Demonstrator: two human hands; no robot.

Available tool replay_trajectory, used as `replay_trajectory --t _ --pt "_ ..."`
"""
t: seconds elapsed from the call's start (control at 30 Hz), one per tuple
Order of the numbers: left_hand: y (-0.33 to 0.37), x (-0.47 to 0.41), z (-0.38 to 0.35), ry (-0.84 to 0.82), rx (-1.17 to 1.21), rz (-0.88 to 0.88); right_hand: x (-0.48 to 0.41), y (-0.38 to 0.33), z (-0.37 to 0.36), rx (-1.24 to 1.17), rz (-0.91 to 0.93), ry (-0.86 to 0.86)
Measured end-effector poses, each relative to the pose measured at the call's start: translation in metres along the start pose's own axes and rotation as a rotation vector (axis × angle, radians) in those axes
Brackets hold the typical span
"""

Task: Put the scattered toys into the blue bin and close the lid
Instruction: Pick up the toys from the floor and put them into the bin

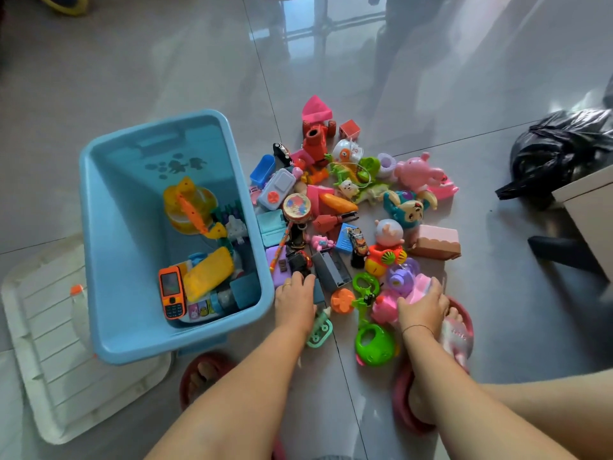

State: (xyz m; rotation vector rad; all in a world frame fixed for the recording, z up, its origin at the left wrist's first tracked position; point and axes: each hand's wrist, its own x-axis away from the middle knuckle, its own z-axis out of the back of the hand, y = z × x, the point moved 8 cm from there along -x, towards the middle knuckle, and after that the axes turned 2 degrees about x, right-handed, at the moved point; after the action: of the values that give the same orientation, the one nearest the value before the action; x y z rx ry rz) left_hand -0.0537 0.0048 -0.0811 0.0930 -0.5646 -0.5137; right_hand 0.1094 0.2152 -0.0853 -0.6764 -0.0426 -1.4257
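The blue bin stands open on the floor at the left, holding an orange toy phone, a yellow block and several other toys. Its white lid lies flat beside and under it. A heap of scattered toys covers the tiles to the right of the bin. My left hand reaches down at the bin's near right corner, fingertips on a small black toy; whether it grips is unclear. My right hand grips a pink plastic toy at the heap's near edge.
A green ball rattle and a mint toy bottle lie between my arms. My feet in red slippers stand close to the heap. A black plastic bag and a cabinet corner are at the right.
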Motion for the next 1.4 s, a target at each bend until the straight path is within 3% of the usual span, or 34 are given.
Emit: replay_trajectory --t 0.17,0.33,0.47,0.53,0.6,0.77,0.87,1.0,1.1,1.2,1.4 --pt "0.017 0.003 0.027 0.075 0.207 -0.061 0.009 -0.018 0.028 -0.178 -0.01 0.149" --pt "0.042 0.045 0.118 0.439 0.511 -0.257 0.043 -0.088 0.069 -0.436 0.154 0.211" --pt "0.004 0.094 0.201 0.872 0.67 -0.159 0.097 -0.175 0.069 -0.705 0.444 -0.021" --pt "-0.041 0.11 0.221 1.018 0.716 0.035 0.13 -0.212 0.057 -0.771 0.532 -0.217" --pt "-0.087 0.119 0.223 1.056 0.713 0.241 0.163 -0.24 0.04 -0.785 0.586 -0.406" --pt "-0.159 0.123 0.197 0.942 0.644 0.492 0.219 -0.263 -0.001 -0.737 0.635 -0.694" --pt "-0.155 0.121 0.184 0.889 0.583 0.509 0.213 -0.249 -0.008 -0.68 0.656 -0.613" --pt "-0.069 0.119 0.177 0.989 0.487 0.059 0.154 -0.189 -0.01 -0.524 0.53 -0.345" --pt "0.0 0.117 0.145 0.907 0.455 -0.255 0.105 -0.127 -0.012 -0.302 0.42 -0.273" --pt "0.02 0.097 0.083 0.694 0.356 -0.287 0.077 -0.084 -0.029 -0.045 0.457 -0.336" --pt "-0.011 0.061 -0.032 0.003 0.202 0.041 0.061 -0.057 -0.064 0.454 0.621 -0.381"
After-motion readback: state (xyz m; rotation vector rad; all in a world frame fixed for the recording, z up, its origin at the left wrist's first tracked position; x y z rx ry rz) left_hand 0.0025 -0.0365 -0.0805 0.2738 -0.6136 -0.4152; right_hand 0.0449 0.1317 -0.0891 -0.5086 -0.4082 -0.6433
